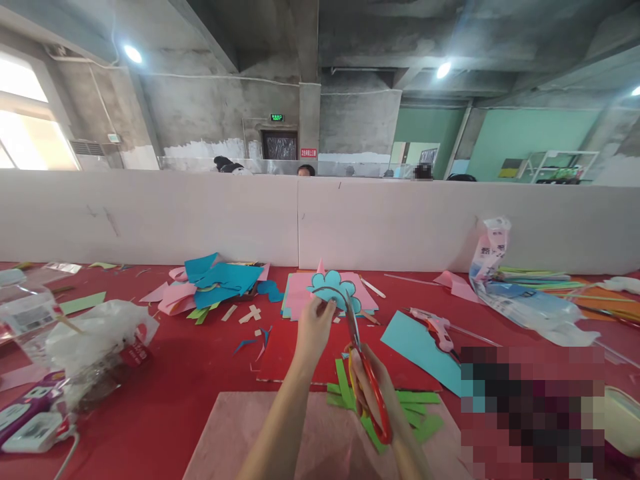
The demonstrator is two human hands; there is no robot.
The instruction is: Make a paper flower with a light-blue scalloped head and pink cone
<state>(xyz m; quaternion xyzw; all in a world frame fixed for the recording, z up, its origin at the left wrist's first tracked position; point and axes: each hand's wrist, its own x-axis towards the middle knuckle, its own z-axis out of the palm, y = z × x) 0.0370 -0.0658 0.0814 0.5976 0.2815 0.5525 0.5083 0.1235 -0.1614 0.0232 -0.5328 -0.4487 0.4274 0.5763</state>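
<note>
While the left hand (318, 321) pinches the blue scalloped paper (331, 283) by its lower edge, the right hand (376, 377) grips red-handled scissors (369, 373), blades at the paper's right part. Before the blue paper's far side lie stacked pink sheets (296, 293) on the red worktop (170, 380); green strips (344, 381) lie beneath the scissors.

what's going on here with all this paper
A person's left hand holds a scalloped blue paper, while the right hand holds scissors at the paper's right side. Whether they are cutting is hard to tell. Green strips lie around the right hand, and a glue gun lies further right.
</note>
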